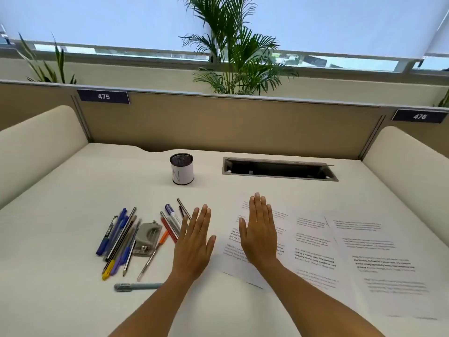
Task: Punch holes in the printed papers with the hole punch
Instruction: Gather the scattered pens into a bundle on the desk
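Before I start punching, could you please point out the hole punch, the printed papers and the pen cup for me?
hole punch (146,239): head view, on its grey top lever.
printed papers (313,242): head view, on the middle sheet's text.
pen cup (182,175): head view, on its white side wall.

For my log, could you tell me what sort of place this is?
Probably an office or library desk bay: numbered signs on the partition, a pen cup, and a cable hatch.
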The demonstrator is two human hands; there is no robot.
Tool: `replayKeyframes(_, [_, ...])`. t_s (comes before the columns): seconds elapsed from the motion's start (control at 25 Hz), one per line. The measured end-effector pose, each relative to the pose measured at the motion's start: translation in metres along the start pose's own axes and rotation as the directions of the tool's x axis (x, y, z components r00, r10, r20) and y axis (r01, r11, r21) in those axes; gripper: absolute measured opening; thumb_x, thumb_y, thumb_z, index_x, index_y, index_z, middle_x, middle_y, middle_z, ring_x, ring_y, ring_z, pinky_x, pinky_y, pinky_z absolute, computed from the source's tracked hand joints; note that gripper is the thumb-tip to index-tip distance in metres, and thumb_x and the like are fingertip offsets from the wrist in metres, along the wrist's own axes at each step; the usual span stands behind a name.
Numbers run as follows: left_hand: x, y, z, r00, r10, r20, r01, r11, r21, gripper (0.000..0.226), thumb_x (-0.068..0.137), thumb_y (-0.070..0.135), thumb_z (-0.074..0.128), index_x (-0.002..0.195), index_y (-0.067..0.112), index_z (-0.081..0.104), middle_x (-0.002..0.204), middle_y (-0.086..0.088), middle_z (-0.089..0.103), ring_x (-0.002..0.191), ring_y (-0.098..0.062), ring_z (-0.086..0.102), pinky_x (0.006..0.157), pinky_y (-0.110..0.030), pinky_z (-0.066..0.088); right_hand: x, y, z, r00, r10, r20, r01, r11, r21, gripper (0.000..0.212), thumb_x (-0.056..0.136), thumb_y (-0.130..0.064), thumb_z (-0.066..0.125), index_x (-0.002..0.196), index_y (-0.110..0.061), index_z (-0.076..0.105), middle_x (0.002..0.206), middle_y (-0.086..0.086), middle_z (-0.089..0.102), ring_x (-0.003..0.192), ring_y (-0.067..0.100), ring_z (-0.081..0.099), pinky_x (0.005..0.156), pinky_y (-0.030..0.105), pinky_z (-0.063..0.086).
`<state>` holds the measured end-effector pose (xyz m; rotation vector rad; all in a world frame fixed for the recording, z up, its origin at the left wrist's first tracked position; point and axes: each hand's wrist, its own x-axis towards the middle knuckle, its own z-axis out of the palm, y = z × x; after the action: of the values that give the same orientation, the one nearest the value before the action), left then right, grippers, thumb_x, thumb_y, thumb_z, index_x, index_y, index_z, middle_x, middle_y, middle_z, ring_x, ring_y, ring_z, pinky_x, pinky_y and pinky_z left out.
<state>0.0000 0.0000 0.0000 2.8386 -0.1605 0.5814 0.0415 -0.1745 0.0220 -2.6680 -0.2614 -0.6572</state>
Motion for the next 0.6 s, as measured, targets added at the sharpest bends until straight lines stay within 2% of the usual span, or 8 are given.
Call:
replayKeyframes(0.2, [-0.028, 0.012, 0.021, 0.991, -0.034, 0.128, 0.027, 0.998, 0.053, 0.067, 0.097, 0.053, 0.018, 0.151, 0.015, 0.017, 0.159, -0.002, 0.018, 0.146, -0.014, 0.004, 0.118, -0.035, 0.0, -0.036, 0.01, 0.015, 0.991, 0.061, 0.121, -0.056, 0.997, -0.045, 0.066, 0.098, -0.045, 0.015, 0.144, -0.002, 0.033, 0.152, 0.014, 0.033, 0.142, 0.025, 0.027, 0.118, 0.027, 0.0])
replayKeyframes(0.32, [-0.036, 0.015, 0.024, 0.974, -0.052, 0.219, 0.041, 0.998, 0.054, 0.067, 0.097, 0.054, 0.017, 0.149, 0.013, 0.023, 0.155, -0.003, 0.027, 0.145, -0.019, 0.019, 0.117, -0.033, 0.0, -0.045, 0.012, 0.02, 0.979, 0.074, 0.188, -0.069, 0.997, -0.031, 0.071, 0.098, -0.048, 0.01, 0.144, -0.001, 0.034, 0.151, 0.016, 0.036, 0.141, 0.028, 0.031, 0.117, 0.027, 0.0])
replayKeyframes(0.4, [-0.041, 0.015, 0.029, 0.97, -0.077, 0.229, 0.072, 0.997, 0.029, 0.068, 0.097, 0.055, 0.012, 0.148, 0.012, 0.027, 0.154, -0.003, 0.031, 0.142, -0.021, 0.031, 0.116, -0.031, 0.001, -0.052, 0.016, 0.027, 0.975, 0.09, 0.204, -0.084, 0.996, -0.035, 0.068, 0.097, -0.046, 0.018, 0.143, 0.0, 0.036, 0.149, 0.017, 0.037, 0.14, 0.028, 0.033, 0.116, 0.027, -0.001])
replayKeyframes(0.48, [-0.043, 0.016, 0.03, 0.971, -0.092, 0.221, 0.096, 0.995, -0.007, 0.07, 0.096, 0.055, 0.01, 0.147, 0.011, 0.029, 0.153, -0.003, 0.033, 0.141, -0.021, 0.033, 0.115, -0.03, 0.001, -0.056, 0.018, 0.032, 0.971, 0.094, 0.218, -0.091, 0.996, -0.024, 0.068, 0.093, -0.044, 0.022, 0.143, 0.001, 0.036, 0.15, 0.017, 0.036, 0.141, 0.028, 0.032, 0.116, 0.027, -0.002])
replayKeyframes(0.6, [-0.043, 0.016, 0.031, 0.973, -0.091, 0.211, 0.102, 0.994, -0.04, 0.071, 0.096, 0.055, 0.006, 0.148, 0.012, 0.029, 0.154, -0.003, 0.032, 0.142, -0.02, 0.03, 0.117, -0.031, 0.001, -0.056, 0.021, 0.037, 0.97, 0.092, 0.224, -0.088, 0.996, -0.026, 0.072, 0.091, -0.046, 0.016, 0.146, -0.002, 0.031, 0.155, 0.013, 0.028, 0.145, 0.023, 0.022, 0.118, 0.028, 0.0])
